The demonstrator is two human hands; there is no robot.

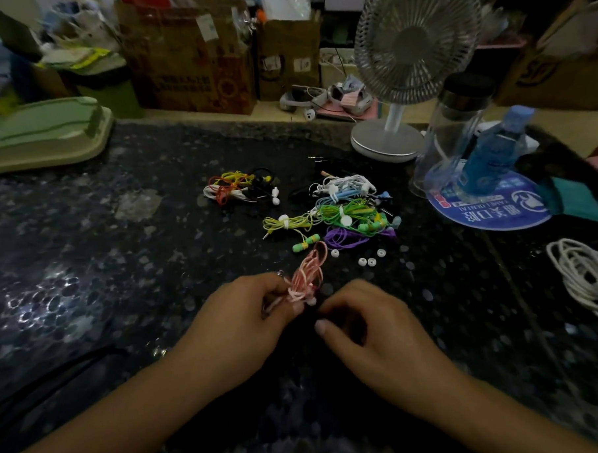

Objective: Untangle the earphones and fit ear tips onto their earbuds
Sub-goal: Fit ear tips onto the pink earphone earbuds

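The left hand [241,314] pinches a pink earphone bundle [306,277] at its knotted end, the loops fanning up and away from the fingers. The right hand [367,329] sits just beside it, fingers curled inward near the knot; the blur makes it hard to say whether they grip a strand or only hover. Both hands work low over the dark speckled surface [121,268].

Beyond the bundle lie loose white ear tips [367,261], then a heap of earphones [345,214] in green, purple, yellow and blue, with a smaller heap [241,187] to its left (white, red and yellow cords).

The risk: pulling on the loops while the knot is pinched could tighten it. The ear tips, small and near the working hands, could be knocked and scattered by a freed cord.
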